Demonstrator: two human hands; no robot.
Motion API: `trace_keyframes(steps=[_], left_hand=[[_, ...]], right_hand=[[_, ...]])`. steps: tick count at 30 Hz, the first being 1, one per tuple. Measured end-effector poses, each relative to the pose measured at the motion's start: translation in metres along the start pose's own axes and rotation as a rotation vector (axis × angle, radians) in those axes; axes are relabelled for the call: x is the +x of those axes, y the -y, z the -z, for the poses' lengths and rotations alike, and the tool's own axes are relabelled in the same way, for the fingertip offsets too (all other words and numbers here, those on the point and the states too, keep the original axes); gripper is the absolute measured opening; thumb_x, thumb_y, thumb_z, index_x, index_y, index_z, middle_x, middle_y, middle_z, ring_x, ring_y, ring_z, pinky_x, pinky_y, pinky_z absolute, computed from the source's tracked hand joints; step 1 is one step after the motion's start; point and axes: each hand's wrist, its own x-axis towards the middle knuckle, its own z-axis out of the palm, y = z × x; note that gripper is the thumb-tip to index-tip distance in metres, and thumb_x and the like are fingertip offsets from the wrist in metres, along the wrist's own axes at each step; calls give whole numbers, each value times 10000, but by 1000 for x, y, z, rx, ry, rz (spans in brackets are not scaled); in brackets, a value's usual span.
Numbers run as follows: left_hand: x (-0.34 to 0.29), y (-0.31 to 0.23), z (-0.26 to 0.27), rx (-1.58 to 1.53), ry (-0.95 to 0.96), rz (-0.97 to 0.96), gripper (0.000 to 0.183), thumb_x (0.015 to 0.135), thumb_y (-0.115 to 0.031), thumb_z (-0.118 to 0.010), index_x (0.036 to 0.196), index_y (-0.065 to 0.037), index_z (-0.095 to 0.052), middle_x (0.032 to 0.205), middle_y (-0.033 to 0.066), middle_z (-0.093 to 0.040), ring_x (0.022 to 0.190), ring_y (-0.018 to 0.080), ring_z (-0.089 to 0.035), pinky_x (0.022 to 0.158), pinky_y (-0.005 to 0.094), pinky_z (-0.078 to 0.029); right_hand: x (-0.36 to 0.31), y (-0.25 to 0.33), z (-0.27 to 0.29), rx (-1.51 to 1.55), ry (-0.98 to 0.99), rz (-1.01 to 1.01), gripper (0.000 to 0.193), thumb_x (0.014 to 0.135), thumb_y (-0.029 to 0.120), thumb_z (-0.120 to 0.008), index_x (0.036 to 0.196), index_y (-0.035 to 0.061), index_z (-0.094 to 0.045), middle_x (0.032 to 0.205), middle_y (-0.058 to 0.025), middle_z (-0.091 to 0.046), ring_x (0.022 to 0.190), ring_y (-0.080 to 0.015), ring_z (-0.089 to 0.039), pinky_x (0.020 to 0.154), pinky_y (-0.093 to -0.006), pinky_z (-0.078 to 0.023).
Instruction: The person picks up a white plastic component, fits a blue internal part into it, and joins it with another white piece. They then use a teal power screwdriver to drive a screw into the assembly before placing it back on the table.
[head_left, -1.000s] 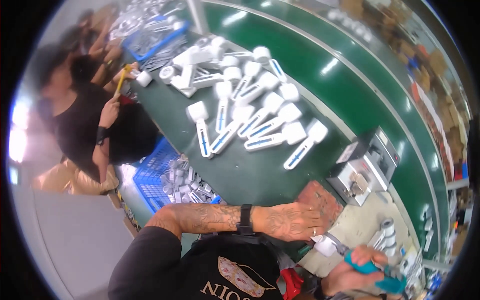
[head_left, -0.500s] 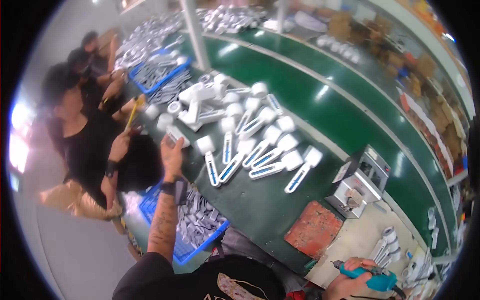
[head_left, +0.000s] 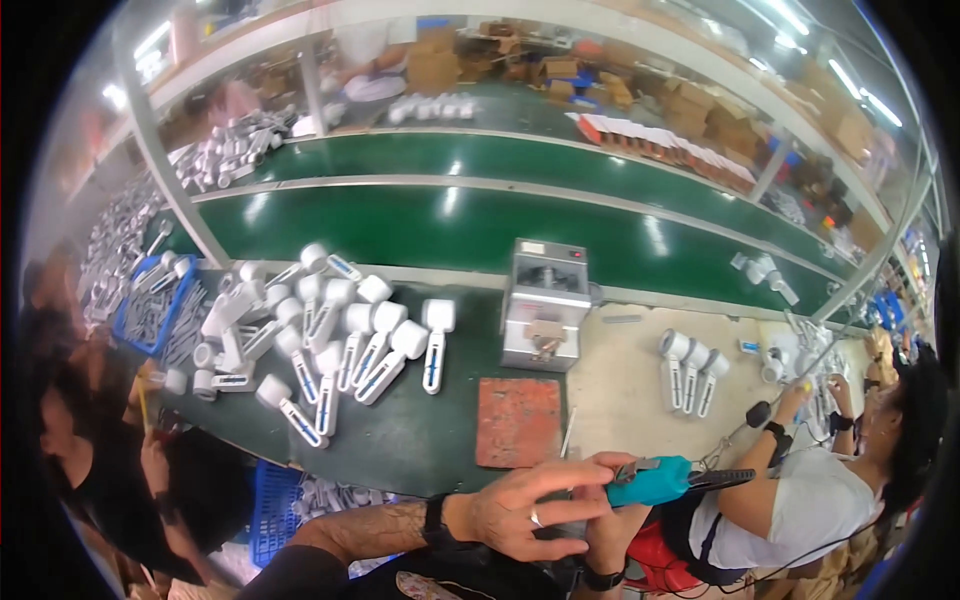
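just beside the spread left fingers (head_left: 568, 511), a teal power tool (head_left: 648, 482) in the right hand (head_left: 615, 525)'s grip

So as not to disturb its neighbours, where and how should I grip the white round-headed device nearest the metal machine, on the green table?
Probably by the handle, from the near side, pinching its long edges. It is slim and points toward the wearer; the wider head lies farther away, and the neighbouring devices lie left.

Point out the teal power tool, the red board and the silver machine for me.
Teal power tool (head_left: 652, 481): head view, on its casing.
Red board (head_left: 519, 422): head view, mid-surface.
Silver machine (head_left: 543, 307): head view, on its front.
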Motion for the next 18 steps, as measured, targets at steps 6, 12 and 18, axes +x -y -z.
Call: trace_keyframes(steps=[6,12,18], left_hand=[[10,13,-40,32,-40,0,438,789,-153,-820,1185,-8,-703,1375,192,-521,1160,328,-621,924,409,-536],[21,20,-63,164,-127,56,380,773,-129,-803,1127,-14,-725,1315,189,-563,1127,343,-648,921,417,-540],[28,17,-66,335,-144,119,358,771,-125,-801,1105,-19,-724,1299,184,-589,1146,349,-649,929,419,-546]], right_hand=[[15,-1,40,55,-33,121,202,870,19,-730,940,6,-541,883,-92,-611,688,-118,-564,595,-245,-463],[49,-8,59,215,237,-23,276,872,-1,-726,994,19,-479,954,-114,-590,713,-131,-577,612,-261,-493],[73,-22,70,207,416,-93,266,837,-82,-676,1019,18,-510,1003,-139,-608,859,-162,-580,735,-289,-504]])
